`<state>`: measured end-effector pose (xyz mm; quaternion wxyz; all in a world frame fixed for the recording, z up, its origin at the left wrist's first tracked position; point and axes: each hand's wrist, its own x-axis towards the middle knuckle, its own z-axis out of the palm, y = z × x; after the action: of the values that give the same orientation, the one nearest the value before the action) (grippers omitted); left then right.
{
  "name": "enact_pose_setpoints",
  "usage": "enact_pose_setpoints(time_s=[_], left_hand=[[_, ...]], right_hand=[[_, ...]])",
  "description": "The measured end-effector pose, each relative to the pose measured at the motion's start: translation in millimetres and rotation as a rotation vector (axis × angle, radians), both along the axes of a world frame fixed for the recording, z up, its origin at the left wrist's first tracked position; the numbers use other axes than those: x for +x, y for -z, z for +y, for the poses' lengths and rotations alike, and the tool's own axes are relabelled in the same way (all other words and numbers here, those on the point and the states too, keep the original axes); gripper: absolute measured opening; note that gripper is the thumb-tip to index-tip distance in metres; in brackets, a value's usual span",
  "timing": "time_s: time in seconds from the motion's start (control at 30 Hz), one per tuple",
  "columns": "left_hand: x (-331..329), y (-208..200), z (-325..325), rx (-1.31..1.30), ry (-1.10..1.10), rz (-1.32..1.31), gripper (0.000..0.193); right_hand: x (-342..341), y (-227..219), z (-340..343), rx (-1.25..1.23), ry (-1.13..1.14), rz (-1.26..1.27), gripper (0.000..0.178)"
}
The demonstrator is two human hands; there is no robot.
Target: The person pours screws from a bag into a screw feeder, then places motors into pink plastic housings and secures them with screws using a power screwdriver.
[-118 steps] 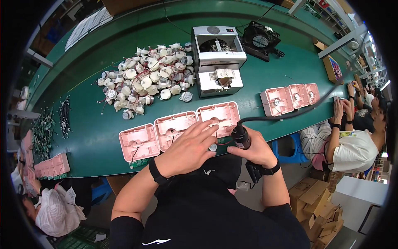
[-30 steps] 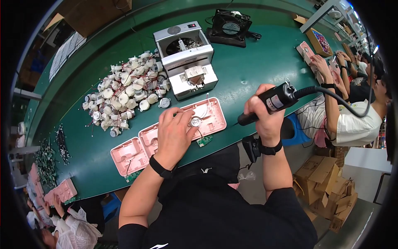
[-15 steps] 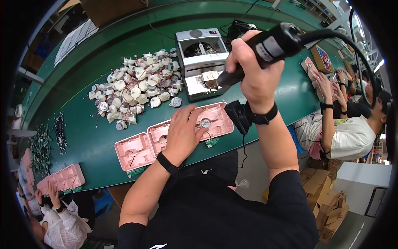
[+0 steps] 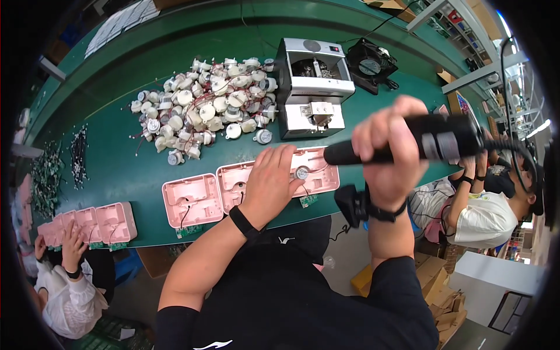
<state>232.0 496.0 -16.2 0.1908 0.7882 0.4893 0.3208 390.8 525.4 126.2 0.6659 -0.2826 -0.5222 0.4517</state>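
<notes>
My right hand (image 4: 394,151) is wrapped around a black electric screwdriver (image 4: 452,137), held nearly level, slightly blurred. Its nose points left, over the right end of a pink plastic housing (image 4: 328,182); the bit cannot be made out. Across that housing lies my left hand (image 4: 269,182), fingers stretched out, its thumb beside a round silver motor (image 4: 301,173) seated inside. A small green circuit board (image 4: 308,200) hangs on a wire at the near edge. Left of my hand sits another pink housing (image 4: 192,201) with its own board (image 4: 188,232).
A heap of white motors with red wires (image 4: 207,108) lies behind the housings. A screw feeder (image 4: 318,90) stands to its right, with a black fan (image 4: 369,65) beyond. Co-workers sit at both sides; pink housings (image 4: 114,224) and dark wired parts (image 4: 49,175) lie at left.
The screwdriver has moved from the screw feeder down and right toward the pink housing's right end, turning nearly level. My left hand stays on the housing. The view has shifted.
</notes>
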Motion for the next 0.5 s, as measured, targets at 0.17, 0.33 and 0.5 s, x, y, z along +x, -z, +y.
enact_pose_setpoints(time_s=[0.17,0.33,0.5], left_hand=[[-0.6,-1.1,1.6,0.02,-0.007,-0.015,0.066],[1.7,0.4,1.0,0.004,-0.005,-0.022,0.065],[2.1,0.9,-0.4,0.002,-0.012,-0.012,0.066]], right_hand=[[4.6,22.0,-38.4,0.028,-0.144,-0.118,0.024],[7.6,51.7,-32.0,-0.054,0.053,-0.161,0.023],[6.3,62.8,-24.6,-0.064,0.067,-0.141,0.023]])
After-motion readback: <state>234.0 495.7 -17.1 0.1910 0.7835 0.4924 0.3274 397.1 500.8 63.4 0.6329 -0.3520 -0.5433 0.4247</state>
